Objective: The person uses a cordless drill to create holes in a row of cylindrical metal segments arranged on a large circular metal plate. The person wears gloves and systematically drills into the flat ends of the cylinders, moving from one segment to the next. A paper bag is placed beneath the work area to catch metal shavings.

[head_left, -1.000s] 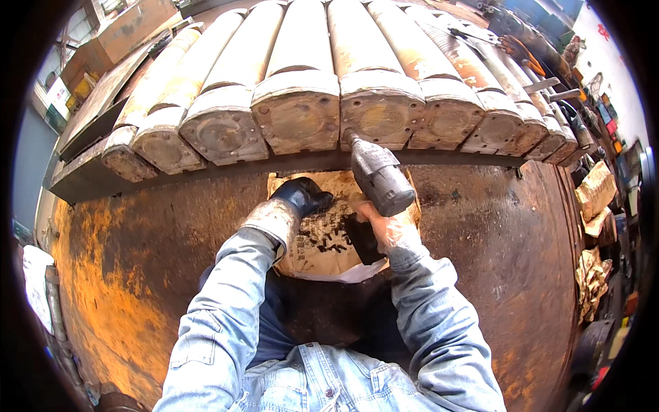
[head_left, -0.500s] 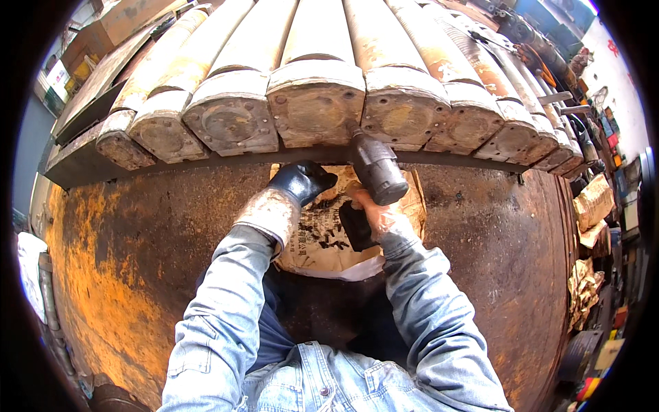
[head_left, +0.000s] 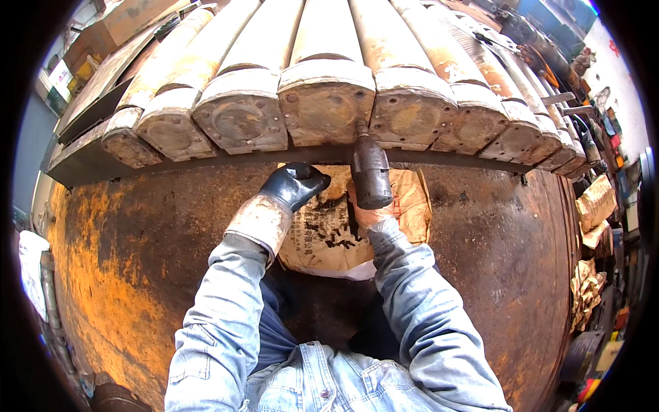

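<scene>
My right hand point(head_left: 371, 216), bare, is closed round the handle of a dark impact wrench point(head_left: 371, 173). Most of the grip is hidden under the tool's body. The wrench's nose meets the lower right corner of the end plate point(head_left: 326, 113) of the middle cylinder. To its left, my left hand point(head_left: 296, 184) wears a black-coated glove, its fingers curled closed; whatever is in them, if anything, is hidden. Below both hands a brown paper sack point(head_left: 410, 206) lies flat, with several small dark bolt-like pieces point(head_left: 338, 237) on it.
Long, worn cylinders point(head_left: 395, 41) lie side by side across the far side, with square-ended blocks facing me. A rusty metal plate point(head_left: 137, 254) spreads beneath. Crumpled brown paper point(head_left: 587, 292) and assorted parts line the right edge; a pipe point(head_left: 49, 295) stands at the left.
The wrench has swung from a slant to nearly straight, its rear end moving left with my right hand. My left hand stays closed and has shifted slightly left.
</scene>
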### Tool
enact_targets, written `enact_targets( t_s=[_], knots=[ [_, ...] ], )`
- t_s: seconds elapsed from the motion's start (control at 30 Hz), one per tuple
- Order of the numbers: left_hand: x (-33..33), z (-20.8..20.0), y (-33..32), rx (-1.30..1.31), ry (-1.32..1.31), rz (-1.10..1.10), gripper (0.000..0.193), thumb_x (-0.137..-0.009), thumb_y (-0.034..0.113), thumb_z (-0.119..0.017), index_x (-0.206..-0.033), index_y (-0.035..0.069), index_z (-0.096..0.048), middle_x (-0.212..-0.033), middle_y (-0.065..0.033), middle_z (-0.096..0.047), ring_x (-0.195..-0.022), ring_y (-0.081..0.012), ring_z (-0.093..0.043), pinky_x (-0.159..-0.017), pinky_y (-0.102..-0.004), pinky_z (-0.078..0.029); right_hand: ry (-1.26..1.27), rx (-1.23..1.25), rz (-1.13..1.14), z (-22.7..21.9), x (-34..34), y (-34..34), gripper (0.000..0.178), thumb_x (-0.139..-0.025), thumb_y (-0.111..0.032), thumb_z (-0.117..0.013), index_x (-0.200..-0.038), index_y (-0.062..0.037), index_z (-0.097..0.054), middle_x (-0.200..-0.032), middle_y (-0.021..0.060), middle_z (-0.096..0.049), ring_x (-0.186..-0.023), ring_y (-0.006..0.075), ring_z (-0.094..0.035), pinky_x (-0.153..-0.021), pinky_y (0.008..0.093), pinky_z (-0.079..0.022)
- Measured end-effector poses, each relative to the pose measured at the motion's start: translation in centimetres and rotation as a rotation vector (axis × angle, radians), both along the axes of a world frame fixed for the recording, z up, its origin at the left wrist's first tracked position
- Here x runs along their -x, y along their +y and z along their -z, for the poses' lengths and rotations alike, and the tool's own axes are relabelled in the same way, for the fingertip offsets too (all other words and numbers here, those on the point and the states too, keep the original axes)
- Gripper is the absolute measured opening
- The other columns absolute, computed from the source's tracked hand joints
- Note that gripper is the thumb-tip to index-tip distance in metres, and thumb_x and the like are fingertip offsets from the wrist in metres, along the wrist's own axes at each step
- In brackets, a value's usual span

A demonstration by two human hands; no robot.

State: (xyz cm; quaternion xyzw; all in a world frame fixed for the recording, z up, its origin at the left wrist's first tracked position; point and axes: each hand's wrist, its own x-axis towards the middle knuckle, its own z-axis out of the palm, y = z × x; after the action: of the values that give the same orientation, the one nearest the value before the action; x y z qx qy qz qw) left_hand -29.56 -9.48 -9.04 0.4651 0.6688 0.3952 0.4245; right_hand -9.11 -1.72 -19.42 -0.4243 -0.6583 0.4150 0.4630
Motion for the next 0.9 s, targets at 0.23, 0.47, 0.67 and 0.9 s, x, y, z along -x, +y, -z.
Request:
enact_targets(
  t_s=[0.23, 0.47, 0.67, 0.9],
  knots=[
    [0.5, -0.3, -1.3, 0.017, -0.055, -0.036, 0.026, -0.089, 0.018, -0.078, -0.106, 0.000, -0.073, -0.097, -0.0094, -0.075, -0.087, -0.0146, -0.068, -0.080, -0.0308, -0.055, -0.179, -0.225, 0.070, 1.2, 1.2, -0.4, 0.024, -0.093, -0.029, -0.061, -0.105, -0.0089, -0.066, -0.095, 0.0123, -0.067, -0.086, 0.0319, -0.066, -0.075, 0.0462, -0.053],
    [0.0, -0.6, -1.5, 0.010, -0.226, -0.071, 0.029, -0.089, 0.018, -0.078, -0.108, -0.002, -0.072, -0.100, -0.0103, -0.075, -0.088, -0.0161, -0.069, -0.081, -0.0310, -0.056, -0.335, -0.038, -0.017, -1.7, 0.9, -1.0, 0.028, -0.095, -0.032, -0.058, -0.109, -0.0087, -0.066, -0.098, 0.0142, -0.068, -0.091, 0.0343, -0.066, -0.080, 0.0477, -0.053],
    [0.9, 0.0, -1.0, -0.022, -0.378, -0.173, 0.028, -0.090, 0.017, -0.077, -0.109, -0.003, -0.071, -0.102, -0.0128, -0.074, -0.091, -0.0195, -0.071, -0.081, -0.0315, -0.056, -0.208, -0.194, -0.015, -3.6, 1.3, -1.9, 0.020, -0.094, -0.004, -0.055, -0.114, -0.0042, -0.060, -0.094, 0.0021, -0.065, -0.080, 0.0147, -0.062, -0.073, 0.0304, -0.053],
    [0.5, -0.8, 0.0, -0.029, -0.383, -0.111, 0.031, -0.090, 0.021, -0.077, -0.109, -0.003, -0.072, -0.103, -0.0128, -0.074, -0.092, -0.0197, -0.071, -0.081, -0.0318, -0.057, -0.078, -0.181, -0.077, -3.8, 1.0, -2.0, 0.024, -0.094, -0.004, -0.059, -0.117, -0.0034, -0.060, -0.097, 0.0022, -0.066, -0.083, 0.0119, -0.062, -0.073, 0.0279, -0.053]
  ],
)
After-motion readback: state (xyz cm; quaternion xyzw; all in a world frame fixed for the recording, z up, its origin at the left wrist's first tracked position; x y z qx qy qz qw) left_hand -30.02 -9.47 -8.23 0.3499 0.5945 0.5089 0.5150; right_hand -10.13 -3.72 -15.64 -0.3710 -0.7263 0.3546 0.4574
